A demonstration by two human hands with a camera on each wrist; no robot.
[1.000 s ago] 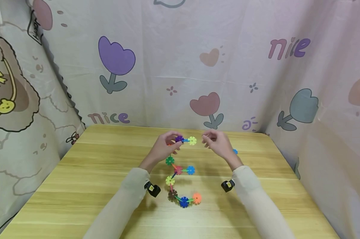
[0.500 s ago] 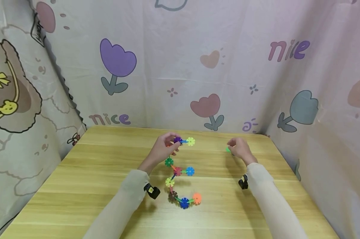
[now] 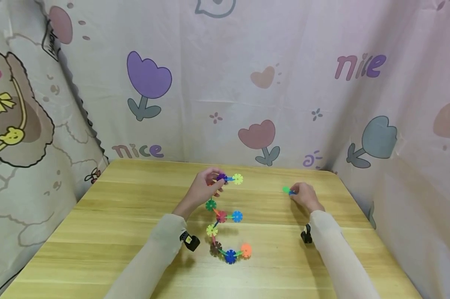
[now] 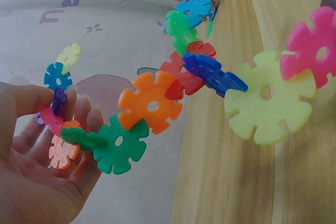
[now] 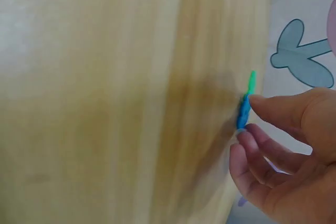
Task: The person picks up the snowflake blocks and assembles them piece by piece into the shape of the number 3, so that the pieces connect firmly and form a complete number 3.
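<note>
A chain of interlocking plastic snowflake discs (image 3: pixel 211 230) in many colours bends across the middle of the head view. My left hand (image 3: pixel 204 189) grips its far end, thumb and fingers around the purple disc (image 4: pixel 59 99). From there a blue disc and a pale yellow disc (image 3: pixel 238 179) stick out to the right. Over on the right, my right hand (image 3: pixel 305 195) pinches a blue snowflake disc (image 5: pixel 243 112) by its edges between thumb and fingers. Joined to that one is a green disc (image 5: pixel 252 81), seen nearly edge-on.
Beneath both hands lies a wooden table (image 3: pixel 135 249). A printed curtain (image 3: pixel 202 83) hangs behind its far edge and along both sides. Black cameras (image 3: pixel 190 241) are strapped at each wrist.
My right hand has moved right and down, away from the chain's pale yellow end, and now holds the blue and green disc pair. The left hand keeps its grip on the chain.
</note>
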